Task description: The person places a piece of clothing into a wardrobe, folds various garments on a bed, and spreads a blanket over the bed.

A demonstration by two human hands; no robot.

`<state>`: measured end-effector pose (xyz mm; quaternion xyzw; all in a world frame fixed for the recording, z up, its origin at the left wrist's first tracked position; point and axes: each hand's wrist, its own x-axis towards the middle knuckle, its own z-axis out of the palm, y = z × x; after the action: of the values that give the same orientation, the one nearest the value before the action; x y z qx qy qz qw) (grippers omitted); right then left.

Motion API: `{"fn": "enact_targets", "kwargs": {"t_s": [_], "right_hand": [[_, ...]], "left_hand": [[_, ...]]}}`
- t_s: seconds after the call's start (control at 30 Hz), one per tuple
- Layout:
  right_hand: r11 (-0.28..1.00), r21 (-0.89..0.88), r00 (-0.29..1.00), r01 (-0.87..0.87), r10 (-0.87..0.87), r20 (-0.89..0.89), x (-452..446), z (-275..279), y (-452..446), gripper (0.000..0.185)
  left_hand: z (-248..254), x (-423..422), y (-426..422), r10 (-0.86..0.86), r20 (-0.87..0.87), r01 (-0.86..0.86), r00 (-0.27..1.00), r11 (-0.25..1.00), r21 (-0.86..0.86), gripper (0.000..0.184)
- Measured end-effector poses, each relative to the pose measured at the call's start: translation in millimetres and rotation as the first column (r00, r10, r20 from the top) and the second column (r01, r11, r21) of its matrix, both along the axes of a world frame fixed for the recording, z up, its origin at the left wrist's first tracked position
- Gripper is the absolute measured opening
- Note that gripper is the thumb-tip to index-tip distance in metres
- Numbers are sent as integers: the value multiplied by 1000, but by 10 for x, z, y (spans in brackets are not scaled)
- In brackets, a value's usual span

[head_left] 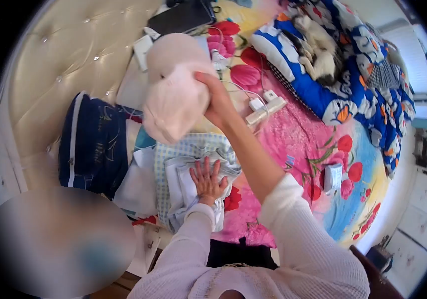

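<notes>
My right hand grips a pale pink cap by its edge and holds it up above the bed. The thumb lies on the cap's near face, while the other fingers are mostly hidden behind it. Palm down with fingers spread, my left hand rests on a folded white and pale grey cloth. Beneath that cloth lies a blue and yellow checked cloth.
Left of the cloths stands a dark navy bag against the tufted headboard. A power strip with plugs and cords lies right of the cap. On the penguin-patterned quilt a cat is lying. A small packet sits farther right.
</notes>
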<state>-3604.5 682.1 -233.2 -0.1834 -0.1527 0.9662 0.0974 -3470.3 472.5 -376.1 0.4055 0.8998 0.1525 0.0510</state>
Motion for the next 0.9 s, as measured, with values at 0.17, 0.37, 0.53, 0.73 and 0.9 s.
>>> {"fn": "enact_targets", "kwargs": {"t_s": [0.17, 0.37, 0.53, 0.73, 0.9], "right_hand": [[344, 920, 889, -188, -340, 308, 250, -957, -131, 40], [199, 962, 428, -186, -865, 262, 1193, -1448, 513, 52], [92, 910, 466, -404, -836, 291, 1190, -1783, 439, 91], [-10, 932, 507, -362, -841, 188, 2238, -1330, 578, 58], [367, 539, -251, -758, -927, 278, 4511, -1159, 1167, 69]], "left_hand": [[-37, 10, 14, -9, -84, 12, 996, 999, 35, 59], [-65, 12, 16, -29, -105, 22, 994, 998, -66, 55], [-121, 58, 41, -36, -234, 25, 972, 999, -48, 52], [-42, 86, 97, -43, -261, 40, 964, 999, -18, 53], [-14, 95, 137, -53, -263, 59, 963, 998, 13, 52]]}}
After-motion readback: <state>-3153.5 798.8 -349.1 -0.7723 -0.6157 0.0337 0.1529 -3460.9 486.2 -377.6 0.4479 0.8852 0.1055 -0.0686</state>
